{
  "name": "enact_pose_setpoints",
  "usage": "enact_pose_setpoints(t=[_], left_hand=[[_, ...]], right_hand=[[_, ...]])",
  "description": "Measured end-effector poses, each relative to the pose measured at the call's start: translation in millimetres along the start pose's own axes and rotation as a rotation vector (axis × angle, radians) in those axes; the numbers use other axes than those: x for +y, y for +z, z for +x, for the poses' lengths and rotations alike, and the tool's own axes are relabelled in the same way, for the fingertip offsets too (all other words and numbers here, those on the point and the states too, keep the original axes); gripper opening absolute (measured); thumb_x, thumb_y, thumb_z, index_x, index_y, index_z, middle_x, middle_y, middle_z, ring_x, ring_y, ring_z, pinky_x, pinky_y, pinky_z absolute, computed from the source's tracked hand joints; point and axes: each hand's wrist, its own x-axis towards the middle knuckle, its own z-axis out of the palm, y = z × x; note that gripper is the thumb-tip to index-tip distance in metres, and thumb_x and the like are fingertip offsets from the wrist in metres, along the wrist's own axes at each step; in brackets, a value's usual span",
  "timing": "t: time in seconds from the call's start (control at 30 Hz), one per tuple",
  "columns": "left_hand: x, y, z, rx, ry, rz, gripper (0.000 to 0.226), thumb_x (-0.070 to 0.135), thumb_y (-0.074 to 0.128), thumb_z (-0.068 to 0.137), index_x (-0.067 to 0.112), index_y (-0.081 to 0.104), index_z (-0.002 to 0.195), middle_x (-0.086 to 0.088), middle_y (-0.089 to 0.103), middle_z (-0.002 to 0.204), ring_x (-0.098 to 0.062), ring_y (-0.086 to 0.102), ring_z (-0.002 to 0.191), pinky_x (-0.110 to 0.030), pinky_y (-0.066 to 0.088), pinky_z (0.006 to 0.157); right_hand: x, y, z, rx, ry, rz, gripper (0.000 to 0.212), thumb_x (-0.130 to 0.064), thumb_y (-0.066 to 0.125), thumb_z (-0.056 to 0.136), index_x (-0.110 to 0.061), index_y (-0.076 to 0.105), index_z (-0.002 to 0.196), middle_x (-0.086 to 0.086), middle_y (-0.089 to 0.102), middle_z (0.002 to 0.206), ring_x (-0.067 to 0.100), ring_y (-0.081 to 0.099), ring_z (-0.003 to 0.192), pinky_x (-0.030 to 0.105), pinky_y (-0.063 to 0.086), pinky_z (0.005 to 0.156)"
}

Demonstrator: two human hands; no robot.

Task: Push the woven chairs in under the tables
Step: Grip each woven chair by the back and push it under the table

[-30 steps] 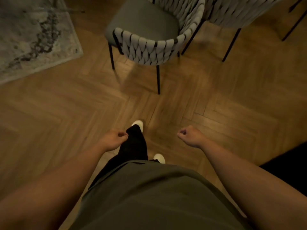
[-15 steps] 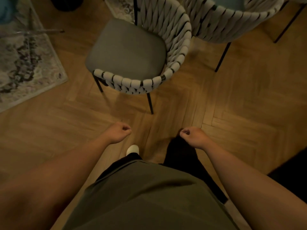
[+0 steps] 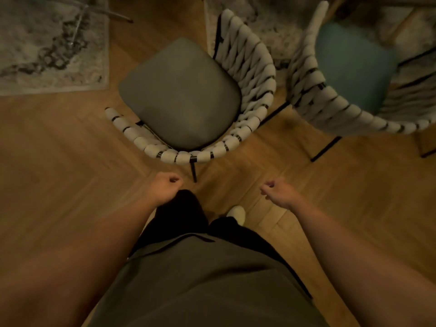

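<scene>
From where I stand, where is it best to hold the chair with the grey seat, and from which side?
Probably grip the woven top rim of the grey-seat chair, coming from above on the near side. Its curve faces you, the seat opens away, and the left hand and right hand are empty nearby.

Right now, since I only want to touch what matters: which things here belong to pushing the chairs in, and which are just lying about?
Job: grey-seated woven chair; teal-seated woven chair; left hand; right hand.
Lying about: patterned rug.
</scene>
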Motion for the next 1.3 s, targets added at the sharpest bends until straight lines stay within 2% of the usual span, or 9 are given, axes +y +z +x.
enact_pose_setpoints(t=[0.1,0.33,0.47,0.63,0.73,0.9,1.03,1.2,1.3], left_hand=[[24,11,7,0.117,-0.125,-0.204,0.019,0.027,0.058,0.099,0.014,0.066,0.111,-0.006,0.067,0.110,-0.025,0.065,0.102,-0.039,0.051,0.089],[59,16,65,0.322,-0.503,-0.889,0.042,0.042,0.057,0.098,0.019,0.049,0.132,-0.005,0.058,0.117,-0.030,0.059,0.112,-0.052,0.054,0.097],[70,18,90,0.395,-0.610,-1.209,0.034,0.033,0.057,0.099,0.022,0.050,0.131,-0.003,0.057,0.118,-0.028,0.059,0.112,-0.049,0.052,0.098],[67,22,108,0.477,-0.678,-1.419,0.039,0.029,0.066,0.095,0.021,0.054,0.131,-0.003,0.064,0.112,-0.025,0.065,0.099,-0.045,0.057,0.079],[61,24,122,0.530,-0.694,-1.570,0.039,0.025,0.070,0.092,0.021,0.058,0.129,-0.007,0.070,0.113,-0.026,0.071,0.094,-0.043,0.060,0.061],[47,40,139,0.639,-0.736,-1.712,0.049,0.024,0.077,0.087,0.025,0.058,0.132,-0.009,0.071,0.120,-0.031,0.073,0.098,-0.051,0.061,0.067],[56,44,140,0.752,-0.715,-1.761,0.051,0.022,0.079,0.087,0.026,0.057,0.133,-0.008,0.070,0.118,-0.032,0.072,0.099,-0.059,0.059,0.077],[57,47,149,0.850,-0.707,-1.733,0.055,0.032,0.077,0.088,0.025,0.053,0.137,-0.007,0.069,0.119,-0.029,0.072,0.099,-0.052,0.062,0.071],[62,49,149,0.876,-0.706,-1.698,0.033,0.029,0.072,0.093,0.024,0.058,0.123,-0.006,0.068,0.113,-0.028,0.070,0.098,-0.053,0.060,0.079]], right_hand=[[-7,-43,30,-0.027,0.009,0.008,0.034,-0.029,0.055,0.102,0.001,0.071,0.105,0.024,0.071,0.111,0.040,0.067,0.103,0.039,0.051,0.079],[-67,-112,120,0.055,0.083,0.278,0.023,-0.030,0.057,0.102,-0.011,0.064,0.114,0.009,0.069,0.104,0.024,0.069,0.094,0.039,0.058,0.082],[-93,-133,164,0.100,0.178,0.480,0.042,-0.036,0.059,0.100,-0.009,0.053,0.132,0.011,0.065,0.114,0.025,0.067,0.099,0.038,0.060,0.073],[-120,-144,198,0.040,0.249,0.612,0.036,-0.029,0.060,0.100,-0.015,0.053,0.132,0.007,0.063,0.118,0.027,0.066,0.103,0.039,0.057,0.069],[-121,-144,222,-0.004,0.316,0.665,0.035,-0.024,0.066,0.097,-0.018,0.051,0.128,0.009,0.064,0.115,0.030,0.066,0.104,0.049,0.058,0.080],[-111,-147,259,-0.115,0.414,0.747,0.024,-0.019,0.069,0.094,-0.018,0.059,0.116,0.011,0.065,0.110,0.032,0.064,0.107,0.059,0.053,0.096],[-107,-149,277,-0.199,0.443,0.803,0.047,-0.028,0.077,0.087,-0.016,0.061,0.130,0.017,0.069,0.122,0.038,0.067,0.110,0.061,0.053,0.094],[-109,-145,290,-0.131,0.444,0.855,0.043,-0.030,0.072,0.091,-0.015,0.063,0.130,0.018,0.072,0.116,0.040,0.069,0.105,0.061,0.054,0.092],[-106,-144,294,-0.030,0.443,0.852,0.048,-0.034,0.073,0.090,-0.016,0.060,0.133,0.018,0.071,0.118,0.041,0.069,0.103,0.065,0.054,0.087]])
